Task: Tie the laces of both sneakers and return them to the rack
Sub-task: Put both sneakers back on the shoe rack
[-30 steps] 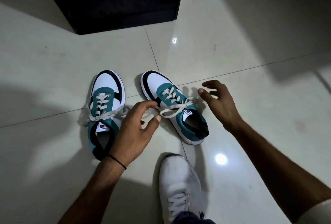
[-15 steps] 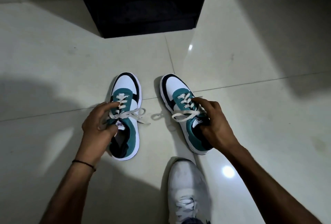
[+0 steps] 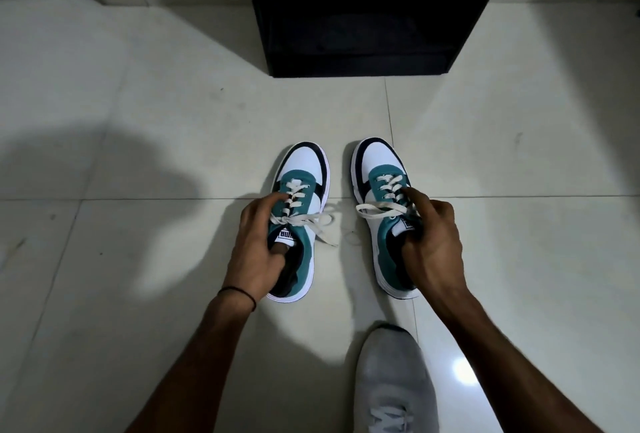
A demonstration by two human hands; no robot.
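Two teal, white and black sneakers stand side by side on the tiled floor, toes pointing away from me. My left hand (image 3: 254, 249) grips the left sneaker (image 3: 304, 169) at its tongue, thumb inside the opening. My right hand (image 3: 433, 242) grips the right sneaker (image 3: 375, 162) the same way, fingers inside the collar. Cream laces on both are tied in bows, with loose ends (image 3: 325, 224) lying between the shoes. The black rack (image 3: 363, 17) stands straight ahead, its lower shelf dark.
My own grey sneaker (image 3: 394, 380) is planted on the floor just behind the right shoe. Pale glossy tiles (image 3: 138, 155) spread around, with a shadow at the left. A wall base runs along the top left.
Both hands have closed more firmly on the sneakers' tongues. The view has tilted up, so the rack shows more fully and the shoes sit straighter, side by side.
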